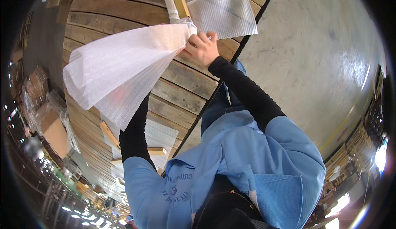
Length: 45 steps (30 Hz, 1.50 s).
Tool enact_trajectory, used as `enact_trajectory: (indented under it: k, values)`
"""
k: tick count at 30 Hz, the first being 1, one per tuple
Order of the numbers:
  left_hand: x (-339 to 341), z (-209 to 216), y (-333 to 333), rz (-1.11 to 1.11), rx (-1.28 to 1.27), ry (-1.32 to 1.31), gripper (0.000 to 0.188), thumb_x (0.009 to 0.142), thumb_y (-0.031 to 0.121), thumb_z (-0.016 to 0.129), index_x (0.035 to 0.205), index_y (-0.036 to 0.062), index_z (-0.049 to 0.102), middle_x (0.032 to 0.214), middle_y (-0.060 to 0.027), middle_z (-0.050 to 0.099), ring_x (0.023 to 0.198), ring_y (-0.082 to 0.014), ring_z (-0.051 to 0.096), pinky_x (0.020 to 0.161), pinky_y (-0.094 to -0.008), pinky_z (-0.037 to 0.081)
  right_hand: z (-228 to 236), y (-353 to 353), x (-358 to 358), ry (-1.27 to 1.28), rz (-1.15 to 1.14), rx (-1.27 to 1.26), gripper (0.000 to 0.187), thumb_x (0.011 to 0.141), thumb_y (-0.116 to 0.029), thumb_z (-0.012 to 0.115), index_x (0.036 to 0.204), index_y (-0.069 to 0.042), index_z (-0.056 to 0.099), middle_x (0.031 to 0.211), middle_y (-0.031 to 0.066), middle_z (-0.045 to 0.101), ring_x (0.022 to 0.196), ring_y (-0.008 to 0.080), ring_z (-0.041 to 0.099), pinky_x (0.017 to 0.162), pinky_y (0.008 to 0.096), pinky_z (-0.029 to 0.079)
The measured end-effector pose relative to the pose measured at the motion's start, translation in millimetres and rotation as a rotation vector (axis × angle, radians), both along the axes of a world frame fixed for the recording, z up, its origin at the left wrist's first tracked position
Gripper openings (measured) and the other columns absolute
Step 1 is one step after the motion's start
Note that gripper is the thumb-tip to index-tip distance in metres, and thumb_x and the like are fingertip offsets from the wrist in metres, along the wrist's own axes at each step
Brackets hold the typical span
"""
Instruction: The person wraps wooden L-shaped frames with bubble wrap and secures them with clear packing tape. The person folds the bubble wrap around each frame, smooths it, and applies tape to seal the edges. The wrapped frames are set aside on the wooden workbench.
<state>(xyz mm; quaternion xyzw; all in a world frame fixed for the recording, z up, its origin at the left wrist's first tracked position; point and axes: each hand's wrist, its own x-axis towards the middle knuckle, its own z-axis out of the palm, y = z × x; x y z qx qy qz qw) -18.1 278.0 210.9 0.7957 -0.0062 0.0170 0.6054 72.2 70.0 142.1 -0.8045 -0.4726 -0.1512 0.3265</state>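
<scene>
Right fingers point(199, 41) clamped on white foam sheet point(123, 55), by wooden bar's point(178, 0) end — above the table point(185, 78), near my edge. Left hand mostly behind sheet — grip I can't tell.

At ten o'clock, your sheet point(123, 60) is ribbed, faintly shiny plastic; the planks point(190, 80) beneath, rough matt wood. At two lies smooth, partly glossy floor point(305, 55); at six, your matt cloth shirt point(235, 146).
</scene>
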Motion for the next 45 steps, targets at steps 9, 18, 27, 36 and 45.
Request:
enact_trajectory:
  k: [9,18,27,36,45]
  values:
    - [11,-15,4,-0.046,-0.078,0.007,0.085,0.074,0.018,0.086,0.145,0.0078,0.041,0.136,-0.0144,0.058,0.123,-0.0279,0.061,0.104,-0.0402,0.052,12,-11,53,-0.112,-0.009,-0.007,0.036,0.075,-0.05,0.082,0.08,-0.019,0.065,0.08,-0.0039,0.056,0.084,0.0168,0.059,0.091,0.0501,0.037]
    - [10,-31,11,-0.034,-0.137,0.001,0.09,0.078,0.015,0.086,0.15,0.0059,0.034,0.14,-0.0151,0.055,0.126,-0.0263,0.059,0.106,-0.039,0.051,8,-30,124,-0.05,0.039,-0.195,0.076,0.071,-0.059,0.084,0.129,-0.018,0.058,0.118,0.0048,0.064,0.116,0.0242,0.059,0.105,0.0532,0.036]
    - [1,-37,17,0.037,-0.224,-0.042,0.095,0.081,0.011,0.086,0.155,0.004,0.026,0.144,-0.0158,0.052,0.129,-0.0246,0.058,0.109,-0.0378,0.051,-3,51,34,0.3,0.217,0.065,0.085,0.067,-0.04,0.089,0.135,-0.007,0.048,0.121,0.0139,0.06,0.113,0.0349,0.061,0.097,0.0487,0.048]
    - [-42,129,18,0.579,-0.538,-0.386,0.106,0.08,0.059,0.079,0.161,0.0192,0.024,0.155,-0.0172,0.044,0.141,-0.0325,0.046,0.113,-0.0533,0.044,10,55,57,0.23,0.387,0.0,0.069,0.074,-0.036,0.085,0.123,-0.002,0.052,0.108,0.0143,0.059,0.103,0.0346,0.064,0.088,0.0435,0.054]
    - [-107,-13,-4,0.709,-0.286,0.052,0.114,0.072,0.015,0.094,0.16,0.0062,0.023,0.149,-0.0118,0.043,0.143,-0.0254,0.038,0.119,-0.0409,0.036,61,87,54,0.223,0.47,-0.248,0.078,0.064,-0.038,0.09,0.124,-0.004,0.054,0.109,0.0144,0.059,0.102,0.0364,0.065,0.085,0.0463,0.055]
